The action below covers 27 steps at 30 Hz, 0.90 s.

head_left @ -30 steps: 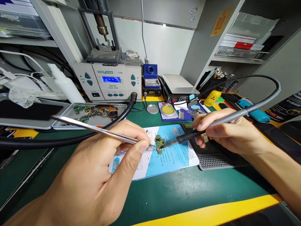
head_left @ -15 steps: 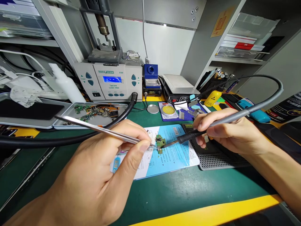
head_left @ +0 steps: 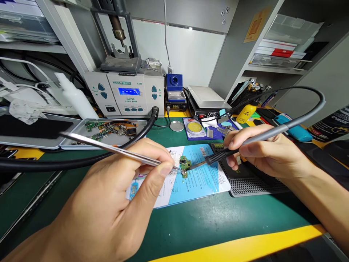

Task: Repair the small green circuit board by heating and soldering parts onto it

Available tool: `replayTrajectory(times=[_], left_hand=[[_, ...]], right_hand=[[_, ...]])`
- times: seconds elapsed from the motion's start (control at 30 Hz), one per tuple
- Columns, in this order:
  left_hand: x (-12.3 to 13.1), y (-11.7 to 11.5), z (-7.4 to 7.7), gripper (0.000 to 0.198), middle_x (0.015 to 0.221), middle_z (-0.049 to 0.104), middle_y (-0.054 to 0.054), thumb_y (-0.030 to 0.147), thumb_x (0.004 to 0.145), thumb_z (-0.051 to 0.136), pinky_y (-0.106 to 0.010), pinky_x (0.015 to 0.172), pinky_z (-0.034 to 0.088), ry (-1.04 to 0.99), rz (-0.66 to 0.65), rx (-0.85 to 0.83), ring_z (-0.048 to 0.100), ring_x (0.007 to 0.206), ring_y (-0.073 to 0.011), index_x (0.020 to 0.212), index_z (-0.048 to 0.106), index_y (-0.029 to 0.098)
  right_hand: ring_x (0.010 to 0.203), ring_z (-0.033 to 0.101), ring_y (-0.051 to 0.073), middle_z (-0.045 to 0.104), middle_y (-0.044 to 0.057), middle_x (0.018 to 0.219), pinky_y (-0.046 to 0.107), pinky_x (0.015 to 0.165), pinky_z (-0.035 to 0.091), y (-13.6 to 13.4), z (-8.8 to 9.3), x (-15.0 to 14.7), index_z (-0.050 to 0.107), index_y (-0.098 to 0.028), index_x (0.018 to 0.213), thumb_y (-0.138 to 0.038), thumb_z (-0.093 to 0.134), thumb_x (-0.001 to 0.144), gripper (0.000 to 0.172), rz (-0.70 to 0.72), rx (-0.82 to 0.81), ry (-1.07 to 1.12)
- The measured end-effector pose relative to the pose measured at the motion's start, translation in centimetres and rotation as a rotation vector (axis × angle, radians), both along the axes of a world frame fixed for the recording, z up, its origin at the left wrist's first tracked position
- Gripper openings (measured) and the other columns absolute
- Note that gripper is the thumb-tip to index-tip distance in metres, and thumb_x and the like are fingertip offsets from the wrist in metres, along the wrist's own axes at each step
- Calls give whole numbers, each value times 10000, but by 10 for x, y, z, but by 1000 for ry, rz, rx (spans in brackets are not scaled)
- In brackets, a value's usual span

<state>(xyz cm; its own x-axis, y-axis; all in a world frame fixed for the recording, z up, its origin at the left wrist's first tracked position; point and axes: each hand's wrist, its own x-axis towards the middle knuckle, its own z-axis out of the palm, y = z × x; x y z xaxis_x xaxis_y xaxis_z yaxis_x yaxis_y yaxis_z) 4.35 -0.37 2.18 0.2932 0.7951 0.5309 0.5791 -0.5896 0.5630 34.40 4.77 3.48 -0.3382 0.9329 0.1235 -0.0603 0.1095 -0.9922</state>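
Between thumb and fingers, my left hand [head_left: 117, 196] grips metal tweezers [head_left: 120, 150], their tips touching the lower part of a small green circuit board [head_left: 185, 162]. My right hand [head_left: 264, 153] is closed around the dark handle of a soldering iron [head_left: 222, 155]. The iron's tip reaches the same spot on the board from the right, close to the tweezer tips. Under the board lies a blue and white printed sheet [head_left: 201, 182]. What exactly the tweezer tips pinch is too small to make out.
Behind stands a hot air station [head_left: 124, 94]; its thick black hose [head_left: 68, 163] crosses the left side. A tray [head_left: 65, 144] holds several circuit boards. A blue soldering station [head_left: 176, 92], a hot plate [head_left: 205, 95] and a yellow bottle [head_left: 245, 113] sit farther back. Right lies a perforated mat [head_left: 253, 187].
The whole view has shifted very slightly. Both hands keep their tools at the same spot on the board, with hardly any visible movement.
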Motion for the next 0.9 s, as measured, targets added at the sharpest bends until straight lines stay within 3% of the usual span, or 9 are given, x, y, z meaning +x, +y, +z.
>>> replayTrajectory(times=[0.27, 0.4, 0.47, 0.6, 0.77, 0.9], left_hand=[[1, 2, 4, 167, 1019, 782, 69, 274, 1051, 525, -191, 780, 544, -7, -6, 10, 739, 963, -125, 986, 670, 325], [2, 2, 11, 164, 992, 782, 35, 283, 1058, 526, -205, 658, 527, 29, -32, -6, 740, 879, -132, 1012, 683, 283], [1, 2, 12, 143, 979, 777, 18, 275, 1050, 547, -208, 685, 537, 37, -39, 0, 733, 875, -136, 998, 680, 260], [-2, 3, 10, 124, 973, 757, 7, 262, 1049, 551, -224, 757, 553, 8, -62, -20, 724, 904, -145, 1001, 666, 252], [-3, 5, 7, 116, 999, 752, 10, 264, 1060, 539, -249, 770, 562, -10, -89, -46, 724, 909, -157, 1065, 655, 259], [-4, 5, 8, 107, 971, 752, 12, 273, 1060, 540, -253, 758, 564, -4, -111, -27, 729, 903, -169, 1052, 647, 263]], right_hand=[[548, 731, 216, 751, 78, 636, 287, 515, 596, 0, 2, 1, 881, -191, 767, -87, 698, 693, 223, -13, -59, -7], [521, 712, 215, 720, 52, 594, 276, 472, 561, 1, 9, 4, 851, -194, 901, -227, 782, 803, 125, -9, -142, -1], [483, 679, 178, 701, 35, 586, 235, 444, 520, 1, 14, 6, 818, -179, 942, -330, 800, 884, 163, -12, -178, -8], [422, 624, 121, 689, 33, 588, 194, 425, 489, 3, 27, 8, 735, -143, 793, -416, 834, 899, 309, -11, -255, -55], [333, 528, 115, 576, -34, 516, 200, 300, 394, 10, 50, -2, 720, -152, 834, -412, 865, 856, 299, -5, -354, -105], [372, 565, 136, 621, 22, 516, 224, 330, 430, 21, 63, -20, 674, -159, 713, -298, 845, 818, 244, 1, -292, -141]])
